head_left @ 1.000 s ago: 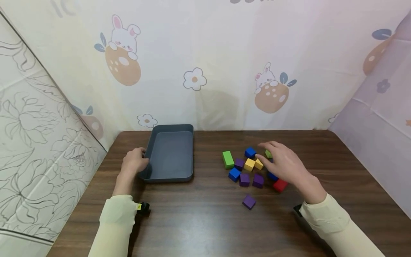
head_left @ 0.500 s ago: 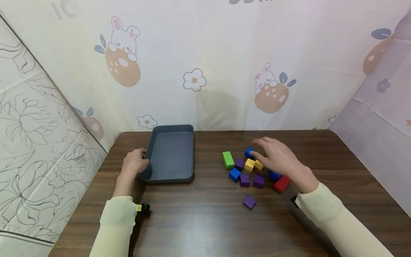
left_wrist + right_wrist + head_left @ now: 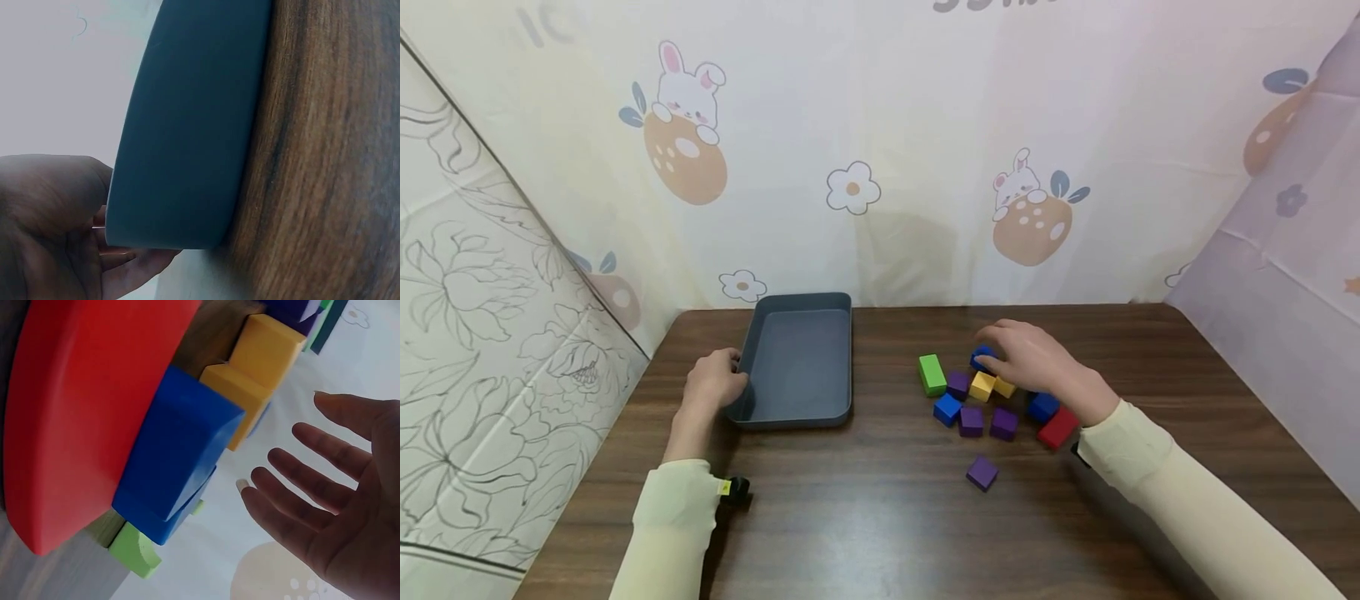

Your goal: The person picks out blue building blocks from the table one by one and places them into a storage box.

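Observation:
My left hand (image 3: 713, 383) holds the left side of a dark grey tray (image 3: 844, 422), thumb at the rim and fingers along the outside. In the left wrist view the tray's wall (image 3: 184, 137) stands beside the hand. My right hand (image 3: 1033, 360), fingers spread and slightly bent, hovers over the loose blocks, nearest a blue block (image 3: 980, 357) it partly covers. The right wrist view shows nothing between the fingers of this hand (image 3: 337, 481). Below it lie two yellow blocks (image 3: 982, 386), a dark blue block (image 3: 1042, 407) and a red block (image 3: 1059, 428).
A green block (image 3: 932, 375), another blue block (image 3: 947, 409) and several purple blocks (image 3: 972, 422) lie left of the right hand. One purple block (image 3: 982, 472) sits apart, closer to the front. Patterned cloth (image 3: 910, 167) hangs behind the wooden table (image 3: 865, 517).
My right hand has moved left over the blocks, from beside the far blue block to above it, uncovering the dark blue block. The left hand and tray have stayed put.

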Action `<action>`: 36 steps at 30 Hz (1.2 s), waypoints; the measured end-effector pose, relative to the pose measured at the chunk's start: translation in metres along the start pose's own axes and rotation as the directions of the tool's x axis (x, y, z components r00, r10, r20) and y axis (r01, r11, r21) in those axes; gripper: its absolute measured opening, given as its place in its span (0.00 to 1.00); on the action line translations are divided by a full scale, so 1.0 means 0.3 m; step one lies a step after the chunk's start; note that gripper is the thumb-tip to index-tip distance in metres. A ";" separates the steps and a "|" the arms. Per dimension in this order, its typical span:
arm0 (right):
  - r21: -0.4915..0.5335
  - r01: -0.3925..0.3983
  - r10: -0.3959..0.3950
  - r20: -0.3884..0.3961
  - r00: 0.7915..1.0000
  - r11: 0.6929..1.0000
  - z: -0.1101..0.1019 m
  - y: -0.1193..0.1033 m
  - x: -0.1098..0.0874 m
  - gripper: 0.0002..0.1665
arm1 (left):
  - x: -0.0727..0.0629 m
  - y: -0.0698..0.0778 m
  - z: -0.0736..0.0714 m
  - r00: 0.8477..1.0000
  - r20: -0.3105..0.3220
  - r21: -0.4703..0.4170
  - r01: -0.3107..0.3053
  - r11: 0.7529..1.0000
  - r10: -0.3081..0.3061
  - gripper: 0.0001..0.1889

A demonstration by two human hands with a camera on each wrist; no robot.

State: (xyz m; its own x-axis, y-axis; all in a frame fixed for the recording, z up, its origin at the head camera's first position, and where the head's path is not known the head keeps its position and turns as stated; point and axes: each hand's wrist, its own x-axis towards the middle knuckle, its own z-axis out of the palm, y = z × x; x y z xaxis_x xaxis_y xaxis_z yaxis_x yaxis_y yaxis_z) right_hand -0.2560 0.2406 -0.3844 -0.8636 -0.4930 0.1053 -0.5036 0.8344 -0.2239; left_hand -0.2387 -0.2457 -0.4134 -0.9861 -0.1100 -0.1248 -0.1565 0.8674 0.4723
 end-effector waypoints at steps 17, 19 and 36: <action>-0.011 0.049 -0.047 0.136 0.990 0.999 0.022 0.020 0.072 0.20 | -0.007 -0.008 0.002 1.000 -0.016 0.017 -0.027 0.999 0.027 0.25; -0.012 0.066 -0.064 0.140 0.988 0.998 0.026 0.025 0.077 0.18 | -0.007 -0.008 0.000 0.999 -0.017 0.021 -0.030 0.999 0.030 0.25; 0.012 0.117 -0.117 0.171 0.978 0.993 0.038 0.068 0.105 0.13 | -0.011 0.008 0.002 1.000 -0.019 0.009 -0.018 1.000 0.018 0.25</action>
State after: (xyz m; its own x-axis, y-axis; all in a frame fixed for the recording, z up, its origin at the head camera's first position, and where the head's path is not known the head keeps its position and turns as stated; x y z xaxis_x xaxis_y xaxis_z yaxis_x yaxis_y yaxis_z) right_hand -0.2933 0.2392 -0.3967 -0.7820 -0.6223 -0.0360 -0.6010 0.7680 -0.2213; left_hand -0.2357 -0.2431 -0.4123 -0.9897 -0.1033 -0.0994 -0.1380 0.8738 0.4663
